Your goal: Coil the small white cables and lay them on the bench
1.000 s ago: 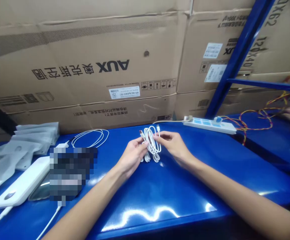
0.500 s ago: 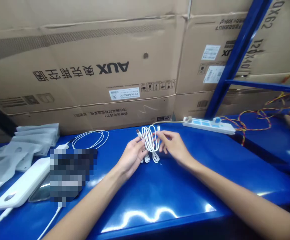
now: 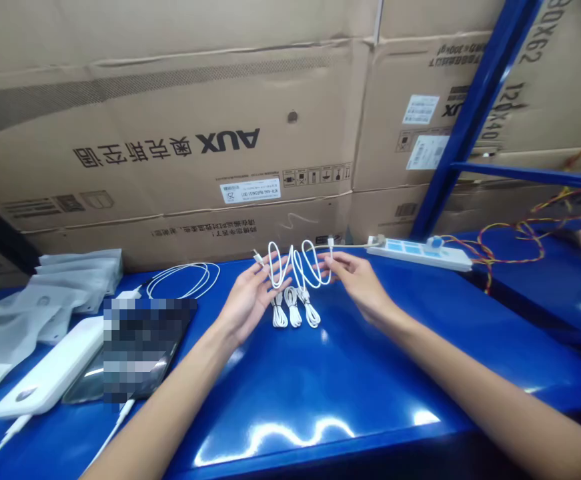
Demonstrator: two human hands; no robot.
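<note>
- Lying between the left hand [image 3: 253, 300] and right hand [image 3: 357, 283], white charging cables [image 3: 280, 319] are looped on the blue worktop [image 3: 350, 393].
- Long axis is set side to side; bundled ends are directed toward the person.
- Hands are held apart, fingers spread; no pinch can be confirmed.

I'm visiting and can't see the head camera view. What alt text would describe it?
The left hand and right hand reach into looped white cables on a blue table. A power strip lies beyond, before large cardboard boxes.

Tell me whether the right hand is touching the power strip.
Apart: the head view shows the right hand short of the white power strip, with blue tabletop showing between them.
</note>
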